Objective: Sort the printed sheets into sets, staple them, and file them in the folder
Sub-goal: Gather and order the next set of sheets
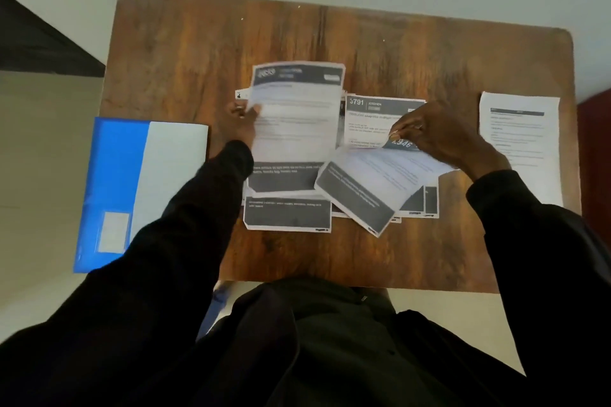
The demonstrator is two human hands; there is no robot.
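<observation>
Several printed sheets with dark header and footer bands lie overlapping in the middle of the wooden table (pixel 185 53). My left hand (pixel 244 119) grips the left edge of one sheet (pixel 294 122) and holds it raised over the pile. My right hand (pixel 433 132) pinches the top edge of a tilted sheet (pixel 370 182) marked "2946", lifted off the sheet headed "3791" (pixel 370 119). A single white text sheet (pixel 520 145) lies apart at the right. The blue and white folder (pixel 132 182) lies shut at the left, overhanging the table edge. No stapler is in view.
Bare wood shows along the far half of the table and near its front edge (pixel 330 261). A dark surface (pixel 39 40) sits at the upper left and a reddish edge (pixel 595 129) at the far right. My dark sleeves and torso fill the bottom of the view.
</observation>
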